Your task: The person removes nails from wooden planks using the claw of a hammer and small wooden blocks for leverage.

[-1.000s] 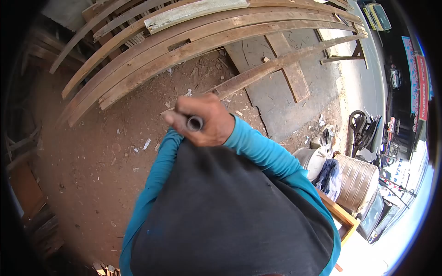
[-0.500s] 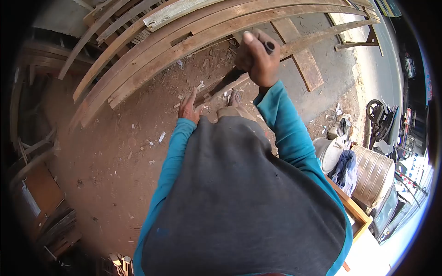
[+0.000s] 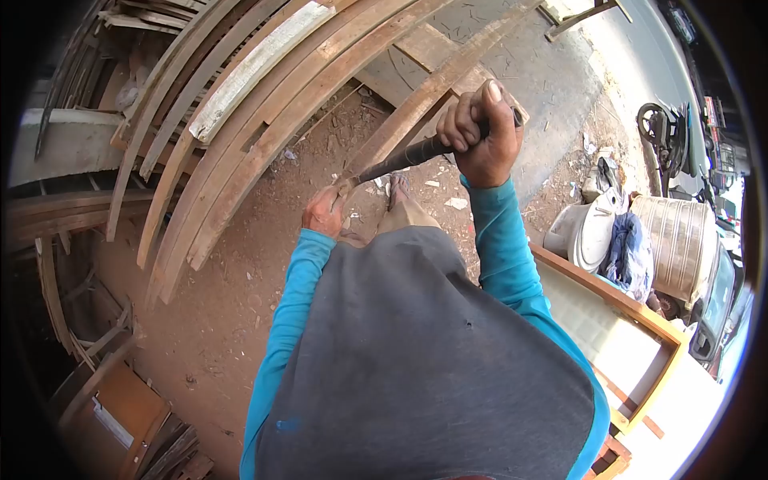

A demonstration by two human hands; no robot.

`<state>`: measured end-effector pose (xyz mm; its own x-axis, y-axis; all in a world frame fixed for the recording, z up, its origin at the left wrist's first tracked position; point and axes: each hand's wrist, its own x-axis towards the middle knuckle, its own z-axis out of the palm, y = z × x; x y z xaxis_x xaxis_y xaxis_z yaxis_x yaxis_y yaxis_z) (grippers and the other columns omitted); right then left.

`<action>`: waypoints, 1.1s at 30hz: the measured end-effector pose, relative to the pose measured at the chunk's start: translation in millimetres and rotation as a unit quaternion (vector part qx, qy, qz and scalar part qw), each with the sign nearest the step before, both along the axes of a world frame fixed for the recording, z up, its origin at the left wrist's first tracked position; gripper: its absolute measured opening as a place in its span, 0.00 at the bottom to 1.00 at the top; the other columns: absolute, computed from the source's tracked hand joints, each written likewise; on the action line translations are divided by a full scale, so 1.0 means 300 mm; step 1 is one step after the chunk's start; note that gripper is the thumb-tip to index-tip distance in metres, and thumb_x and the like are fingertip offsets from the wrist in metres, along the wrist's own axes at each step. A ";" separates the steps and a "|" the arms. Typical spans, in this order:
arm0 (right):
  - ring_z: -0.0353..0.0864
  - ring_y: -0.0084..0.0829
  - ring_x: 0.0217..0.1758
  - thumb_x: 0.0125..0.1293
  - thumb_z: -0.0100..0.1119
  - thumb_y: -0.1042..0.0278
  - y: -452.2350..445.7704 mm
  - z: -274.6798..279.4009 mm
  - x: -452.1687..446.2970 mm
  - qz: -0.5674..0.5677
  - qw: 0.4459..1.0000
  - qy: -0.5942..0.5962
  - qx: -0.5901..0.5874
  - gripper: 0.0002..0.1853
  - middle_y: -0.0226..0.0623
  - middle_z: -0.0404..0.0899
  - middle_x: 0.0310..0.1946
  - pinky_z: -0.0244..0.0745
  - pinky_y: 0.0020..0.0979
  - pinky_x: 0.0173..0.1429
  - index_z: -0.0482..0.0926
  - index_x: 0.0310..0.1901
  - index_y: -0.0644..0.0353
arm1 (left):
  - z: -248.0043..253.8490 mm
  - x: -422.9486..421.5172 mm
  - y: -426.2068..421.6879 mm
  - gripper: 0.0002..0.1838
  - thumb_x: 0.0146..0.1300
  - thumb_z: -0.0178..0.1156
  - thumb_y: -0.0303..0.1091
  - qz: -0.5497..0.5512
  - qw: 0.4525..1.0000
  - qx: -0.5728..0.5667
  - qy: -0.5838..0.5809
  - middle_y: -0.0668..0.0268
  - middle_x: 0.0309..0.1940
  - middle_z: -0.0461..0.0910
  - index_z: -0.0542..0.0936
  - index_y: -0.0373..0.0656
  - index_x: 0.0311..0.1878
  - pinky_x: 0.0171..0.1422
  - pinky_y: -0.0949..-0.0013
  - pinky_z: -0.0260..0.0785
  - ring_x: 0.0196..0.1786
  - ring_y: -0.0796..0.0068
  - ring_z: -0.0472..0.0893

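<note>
My right hand point(image 3: 488, 136) is wrapped round the grip of a long, dark tool with a rounded, tube-like handle point(image 3: 412, 154); its thumb lies over the top. The tool slants down to the left, and its far end meets the near end of a long wooden board point(image 3: 432, 100). I cannot make out the shape of that end. My left hand point(image 3: 324, 212) is closed at this near end of the board, close beside the tool's tip, with its fingertips partly hidden. A bare foot point(image 3: 399, 190) shows just right of the board's end.
Several long planks point(image 3: 276, 136) lie stacked ahead and to the left, one with a whitish face point(image 3: 260, 68). At right are a wooden frame point(image 3: 608, 292), a white tub point(image 3: 578, 236), a ribbed drum point(image 3: 674, 244) and a parked motorcycle point(image 3: 664, 140). Wood scraps litter the dirt floor point(image 3: 216, 336).
My right hand has come down and to the right, and the tool's far end now meets the board's end. My left fingers, spread before, are now closed there. The view has shifted.
</note>
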<state>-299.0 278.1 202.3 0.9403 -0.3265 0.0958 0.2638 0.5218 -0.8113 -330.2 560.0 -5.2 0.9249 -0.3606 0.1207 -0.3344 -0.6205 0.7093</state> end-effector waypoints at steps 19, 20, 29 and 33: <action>0.57 0.17 0.26 0.72 0.61 0.63 -0.658 -0.256 -0.326 -0.216 0.893 0.225 -0.324 0.20 0.24 0.60 0.19 0.54 0.30 0.28 0.66 0.25 0.60 | 0.140 0.476 -0.792 0.51 0.56 0.74 0.48 -0.070 0.996 -0.026 0.039 0.39 0.72 0.66 0.60 0.34 0.77 0.79 0.51 0.58 0.74 0.42 0.66; 0.57 0.17 0.26 0.72 0.61 0.62 -0.675 -0.276 -0.345 -0.220 0.890 0.251 -0.310 0.20 0.24 0.60 0.19 0.54 0.30 0.28 0.66 0.24 0.60 | 0.036 0.489 -0.684 0.52 0.56 0.73 0.52 -0.030 0.996 0.043 0.068 0.40 0.72 0.65 0.61 0.34 0.76 0.79 0.52 0.58 0.75 0.43 0.65; 0.57 0.19 0.26 0.73 0.61 0.57 -0.668 -0.386 -0.432 -0.208 0.874 0.328 -0.291 0.22 0.27 0.59 0.18 0.56 0.31 0.29 0.67 0.25 0.61 | -0.097 0.410 -0.296 0.62 0.47 0.67 0.77 -0.083 0.891 0.250 0.370 0.35 0.67 0.71 0.71 0.26 0.69 0.75 0.53 0.64 0.72 0.45 0.71; 0.58 0.18 0.25 0.73 0.61 0.56 -0.652 -0.369 -0.440 -0.217 0.892 0.299 -0.262 0.22 0.26 0.62 0.18 0.55 0.31 0.27 0.68 0.25 0.61 | -0.062 0.345 -0.339 0.61 0.46 0.69 0.75 -0.056 0.913 0.267 0.303 0.35 0.62 0.75 0.71 0.28 0.69 0.71 0.52 0.69 0.68 0.43 0.75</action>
